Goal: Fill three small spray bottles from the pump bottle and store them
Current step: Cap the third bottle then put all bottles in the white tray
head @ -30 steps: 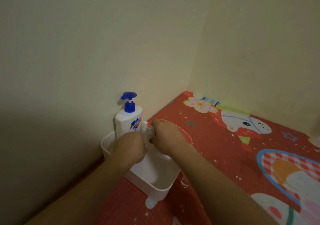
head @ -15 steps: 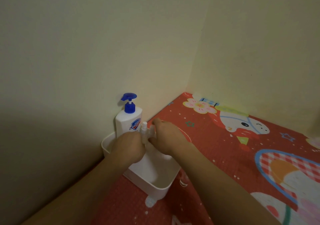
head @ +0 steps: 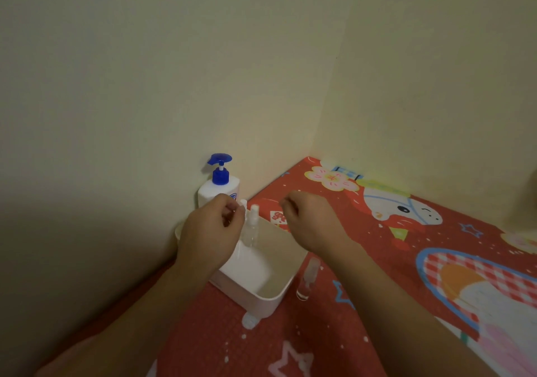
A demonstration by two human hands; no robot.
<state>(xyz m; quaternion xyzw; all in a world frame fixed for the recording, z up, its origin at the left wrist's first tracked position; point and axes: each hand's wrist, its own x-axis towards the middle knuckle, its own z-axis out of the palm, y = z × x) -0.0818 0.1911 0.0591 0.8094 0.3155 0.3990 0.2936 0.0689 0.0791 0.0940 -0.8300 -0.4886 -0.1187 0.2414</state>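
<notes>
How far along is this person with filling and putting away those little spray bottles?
Partway, apparently. Two small spray bottles stand in the white bin beside the pump bottle, so they look stored. The left hand hovers at them; the right hand is loosely curled, holding nothing visible. A third bottle stands outside the bin, not yet stored. Fill levels can't be seen.

Cream walls (head: pixel 145 71) (dim corner); red mat (head: pixel 363 333)

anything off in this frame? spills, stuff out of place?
One small spray bottle stands on the red mat, outside the white bin, while two bottles stand inside by the left hand. No spill visible.
</notes>
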